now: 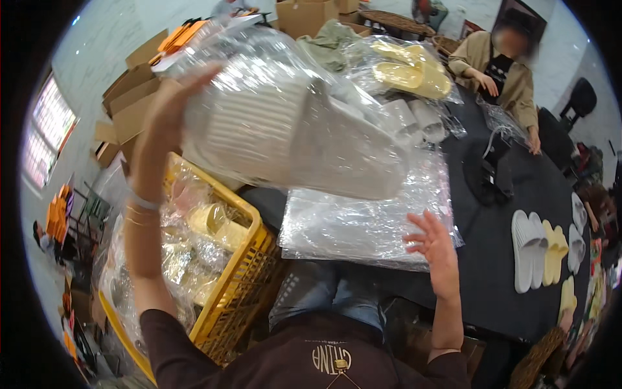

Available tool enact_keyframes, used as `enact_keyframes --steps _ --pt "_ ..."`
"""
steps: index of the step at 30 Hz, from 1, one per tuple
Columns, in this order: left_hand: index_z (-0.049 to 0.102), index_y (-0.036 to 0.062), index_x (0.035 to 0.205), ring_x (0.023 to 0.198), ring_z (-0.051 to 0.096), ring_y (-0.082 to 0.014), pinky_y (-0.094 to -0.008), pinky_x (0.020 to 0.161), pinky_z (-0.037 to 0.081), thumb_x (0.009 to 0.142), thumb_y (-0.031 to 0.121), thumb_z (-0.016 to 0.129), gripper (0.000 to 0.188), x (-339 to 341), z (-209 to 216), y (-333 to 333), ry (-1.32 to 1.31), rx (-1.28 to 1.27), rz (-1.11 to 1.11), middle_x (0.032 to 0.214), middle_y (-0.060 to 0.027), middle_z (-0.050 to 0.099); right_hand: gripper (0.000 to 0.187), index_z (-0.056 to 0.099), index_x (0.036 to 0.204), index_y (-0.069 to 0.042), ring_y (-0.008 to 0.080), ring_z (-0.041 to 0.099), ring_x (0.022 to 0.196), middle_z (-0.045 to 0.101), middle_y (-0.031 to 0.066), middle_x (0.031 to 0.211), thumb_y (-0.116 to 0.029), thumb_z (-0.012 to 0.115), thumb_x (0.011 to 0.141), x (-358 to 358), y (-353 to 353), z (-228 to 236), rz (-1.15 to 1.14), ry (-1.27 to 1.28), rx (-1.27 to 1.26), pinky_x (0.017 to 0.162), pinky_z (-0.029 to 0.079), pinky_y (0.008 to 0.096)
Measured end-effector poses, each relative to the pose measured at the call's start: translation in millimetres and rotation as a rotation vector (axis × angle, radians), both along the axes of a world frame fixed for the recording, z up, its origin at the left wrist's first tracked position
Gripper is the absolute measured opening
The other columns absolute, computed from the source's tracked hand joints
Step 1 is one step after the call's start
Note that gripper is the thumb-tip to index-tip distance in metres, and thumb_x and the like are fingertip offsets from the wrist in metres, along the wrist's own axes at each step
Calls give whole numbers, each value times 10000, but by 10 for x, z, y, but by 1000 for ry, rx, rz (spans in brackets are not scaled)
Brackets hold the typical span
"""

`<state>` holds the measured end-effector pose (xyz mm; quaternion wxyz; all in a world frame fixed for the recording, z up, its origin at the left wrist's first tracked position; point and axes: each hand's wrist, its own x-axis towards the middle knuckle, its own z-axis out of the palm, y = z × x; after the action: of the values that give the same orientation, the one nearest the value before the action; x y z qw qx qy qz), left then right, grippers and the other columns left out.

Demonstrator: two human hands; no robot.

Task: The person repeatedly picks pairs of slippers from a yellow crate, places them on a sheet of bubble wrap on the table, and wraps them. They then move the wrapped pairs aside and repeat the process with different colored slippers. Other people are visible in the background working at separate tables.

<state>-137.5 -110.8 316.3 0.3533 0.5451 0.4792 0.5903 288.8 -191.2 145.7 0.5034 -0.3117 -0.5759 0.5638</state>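
My left hand grips the edge of a clear plastic bag with grey ribbed slippers inside. The bagged slippers are raised, blurred by motion, and cover much of the view's upper middle. My right hand holds nothing, its fingers spread, by the right edge of a stack of clear plastic bags. That stack lies on the black table in front of me, partly hidden by the raised slippers. Behind it are light grey slippers and yellow slippers, the yellow ones in clear plastic.
A yellow plastic crate of bagged slippers stands at my left. On the table's right are grey slippers, yellow slippers and a black object. A co-worker stands across the far right side. Cardboard boxes stand at the back left.
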Motion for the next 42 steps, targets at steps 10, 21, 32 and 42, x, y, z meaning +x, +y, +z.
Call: enact_keyframes --steps 10,21,32,42 --pt "509 4 1258 931 584 -159 -305 737 495 827 466 679 654 781 -1992 -199 13 -680 -174 1106 -73 586 204 648 1002 18 182 588 988 632 105 1095 -127 514 946 638 147 13 -474 -609 143 860 439 278" --pt "546 65 1156 689 645 -163 -261 529 467 907 494 547 496 497 -2045 52 108 -692 -87 968 -54 597 391 604 1191 -59 279 539 1176 574 120 1278 -244 647 849 802 1182 -312 -56 -1055 520 1000 413 382" --pt "544 124 1050 660 665 -167 -193 373 323 907 419 577 330 374 -2384 332 40 -592 -73 958 12 583 766 676 891 79 427 615 912 632 323 846 -634 395 889 -171 1852 -970 -75 -1122 515 868 449 476" --pt "544 91 1067 644 665 -175 -228 363 367 914 395 590 344 104 -2637 350 83 -601 -36 913 2 564 441 661 792 39 179 614 721 653 172 719 -374 569 914 -286 1913 -905 35 -598 252 645 500 362"
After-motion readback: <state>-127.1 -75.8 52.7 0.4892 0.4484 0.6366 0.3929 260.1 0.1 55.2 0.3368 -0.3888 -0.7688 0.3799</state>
